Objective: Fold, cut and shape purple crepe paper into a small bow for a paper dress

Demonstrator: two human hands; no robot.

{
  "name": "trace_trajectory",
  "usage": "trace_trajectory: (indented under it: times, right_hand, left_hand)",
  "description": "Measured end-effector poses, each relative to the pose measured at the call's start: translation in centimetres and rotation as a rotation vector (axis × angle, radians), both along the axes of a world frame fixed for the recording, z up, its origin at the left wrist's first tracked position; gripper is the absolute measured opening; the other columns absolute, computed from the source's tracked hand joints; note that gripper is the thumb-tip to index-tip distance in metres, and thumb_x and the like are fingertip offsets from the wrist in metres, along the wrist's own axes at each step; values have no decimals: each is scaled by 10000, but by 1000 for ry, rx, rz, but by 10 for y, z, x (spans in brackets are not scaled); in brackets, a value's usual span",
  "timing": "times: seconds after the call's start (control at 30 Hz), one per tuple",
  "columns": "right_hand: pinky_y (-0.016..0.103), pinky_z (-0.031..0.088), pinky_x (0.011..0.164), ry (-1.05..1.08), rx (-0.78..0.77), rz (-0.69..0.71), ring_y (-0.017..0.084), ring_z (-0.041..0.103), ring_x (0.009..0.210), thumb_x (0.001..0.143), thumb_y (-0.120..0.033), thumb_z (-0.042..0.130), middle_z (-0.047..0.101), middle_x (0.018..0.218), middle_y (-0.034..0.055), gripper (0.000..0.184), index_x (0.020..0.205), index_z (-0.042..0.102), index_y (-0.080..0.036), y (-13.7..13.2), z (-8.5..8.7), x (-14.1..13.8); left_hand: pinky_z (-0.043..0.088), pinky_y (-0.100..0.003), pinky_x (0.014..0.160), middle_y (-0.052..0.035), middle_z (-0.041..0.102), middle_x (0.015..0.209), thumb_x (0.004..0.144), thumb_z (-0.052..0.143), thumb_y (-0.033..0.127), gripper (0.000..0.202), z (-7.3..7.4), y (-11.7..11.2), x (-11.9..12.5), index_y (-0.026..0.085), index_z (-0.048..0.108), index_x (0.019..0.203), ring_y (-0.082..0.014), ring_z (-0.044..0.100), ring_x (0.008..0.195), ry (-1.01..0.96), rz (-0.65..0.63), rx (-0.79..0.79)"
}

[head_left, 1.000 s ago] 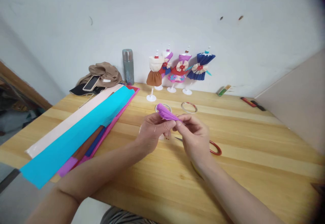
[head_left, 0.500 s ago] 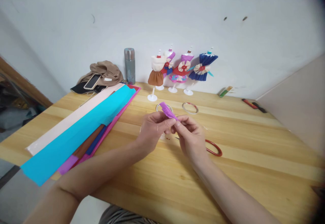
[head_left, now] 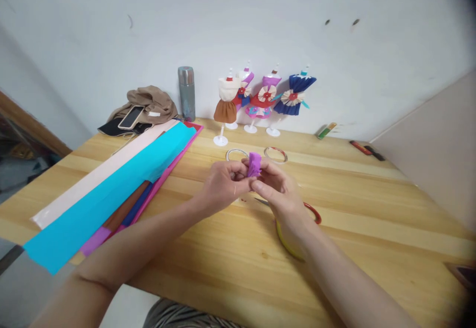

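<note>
Both of my hands meet over the middle of the wooden table (head_left: pixel 372 229). My left hand (head_left: pixel 223 184) and my right hand (head_left: pixel 278 191) pinch a small piece of purple crepe paper (head_left: pixel 254 163), which stands upright and bunched between the fingertips. Scissors with red and yellow handles (head_left: pixel 314 212) lie on the table under my right wrist, partly hidden. Two tape rings (head_left: pixel 275 154) lie just beyond my hands.
Long crepe paper sheets, cyan (head_left: pixel 111 194) on top, lie to the left. Several small mannequins in paper dresses (head_left: pixel 260 100) stand by the wall, with a steel flask (head_left: pixel 186 93). A brown cloth and phone (head_left: pixel 130 116) sit at the back left. A glue stick (head_left: pixel 326 131) lies back right.
The purple paper pointed up-left and stretched out before; now it is gathered short and upright between my fingertips. My hands have stayed over the same spot.
</note>
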State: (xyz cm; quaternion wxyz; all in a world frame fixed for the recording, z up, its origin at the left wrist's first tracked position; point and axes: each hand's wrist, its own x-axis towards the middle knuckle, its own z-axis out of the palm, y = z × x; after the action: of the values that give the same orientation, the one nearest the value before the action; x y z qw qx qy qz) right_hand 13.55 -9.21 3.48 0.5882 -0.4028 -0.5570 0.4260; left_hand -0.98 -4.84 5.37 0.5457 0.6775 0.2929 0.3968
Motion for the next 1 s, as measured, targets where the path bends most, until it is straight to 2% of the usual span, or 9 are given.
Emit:
trace_trajectory:
  times: [0.1,0.17,0.27,0.4,0.47,0.6,0.67,0.87,1.0]
  right_hand:
    - [452,516,925,6,-25,8,260,649,1036,726,-428,787,683,1095,45,300,963,687,-273,2,0,4]
    - [440,532,898,-4,-37,9,245,664,992,731,-421,786,684,1109,45,306,977,683,-273,3,0,7]
    - [433,528,914,-93,-7,23,255,646,1063,751,-424,769,671,1151,62,279,949,670,-255,4,3,11]
    - [468,516,938,-320,182,-76,270,594,1161,793,-364,730,578,1333,99,422,1178,579,-282,0,10,14]
    - [516,497,961,-465,336,-197,296,559,1205,795,-323,721,499,1427,109,461,1220,544,-294,-3,12,15]
    - [583,475,970,-646,522,-359,335,573,1173,789,-305,720,526,1390,98,250,1010,604,-287,-7,15,14]
    - [582,489,943,-694,528,-383,340,588,1142,788,-316,721,547,1361,103,208,964,615,-283,-7,15,13]
    - [555,506,928,-756,518,-358,337,592,1143,799,-298,708,562,1339,119,222,1009,643,-269,-4,15,12]
    - [518,532,875,-772,551,-352,329,588,1148,798,-259,701,582,1321,108,137,926,652,-266,-4,14,12]
  left_hand:
    - [225,-236,508,68,298,526,696,661,175,316,4,2,-3,160,405,511,-60,278,522,151,1,132]
    - [226,-234,511,69,314,511,698,614,123,283,8,2,-5,158,409,505,-60,289,513,249,8,220]
    - [228,-242,523,61,355,503,704,587,107,265,17,1,-9,157,420,504,-70,317,510,429,36,396]
    - [206,-260,529,30,434,548,771,567,161,252,27,1,-13,157,453,546,-91,347,531,665,87,580]
    - [205,-263,532,17,462,573,800,545,169,233,30,0,-15,155,484,575,-99,356,541,735,99,612]
    - [204,-273,543,10,462,569,826,547,182,241,36,-3,-16,150,518,589,-104,333,533,817,115,605]
    - [209,-278,547,6,471,570,841,551,189,237,37,-3,-16,146,542,607,-107,331,528,834,113,595]
    - [261,-280,550,-26,563,612,862,538,183,199,34,-3,-17,136,622,687,-131,419,545,859,79,615]
    - [293,-271,553,-51,636,676,877,522,203,214,29,-2,-18,135,646,715,-143,499,586,853,65,633]
